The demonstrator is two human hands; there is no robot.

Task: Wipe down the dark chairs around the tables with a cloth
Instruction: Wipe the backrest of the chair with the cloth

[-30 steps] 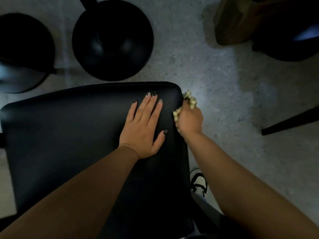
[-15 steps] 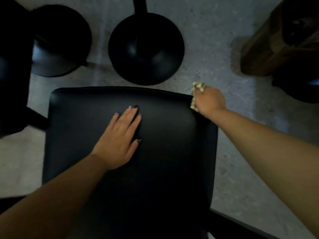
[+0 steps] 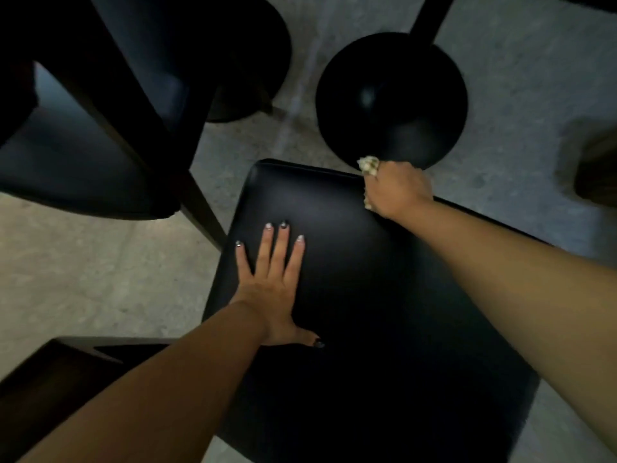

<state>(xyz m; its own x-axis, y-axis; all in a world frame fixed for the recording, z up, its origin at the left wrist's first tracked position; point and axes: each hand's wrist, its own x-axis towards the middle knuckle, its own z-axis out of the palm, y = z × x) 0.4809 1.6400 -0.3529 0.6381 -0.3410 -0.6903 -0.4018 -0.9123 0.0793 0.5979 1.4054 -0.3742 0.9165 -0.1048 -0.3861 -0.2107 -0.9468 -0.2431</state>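
A black padded chair seat fills the middle of the head view. My left hand lies flat on its left part, fingers spread, holding nothing. My right hand is at the seat's far edge, closed around a bunched pale yellow-white cloth. Only small tufts of the cloth show above and beside the fist; the rest is hidden inside it.
A second dark chair stands at the upper left, its leg close to the seat's left corner. A round black table base with its post sits just beyond my right hand. Another dark base lies further left. Grey speckled floor surrounds everything.
My right hand with the cloth has slid from the seat's right side to its far edge. The view has swung, bringing the left chair into sight. My left hand stays pressed on the seat.
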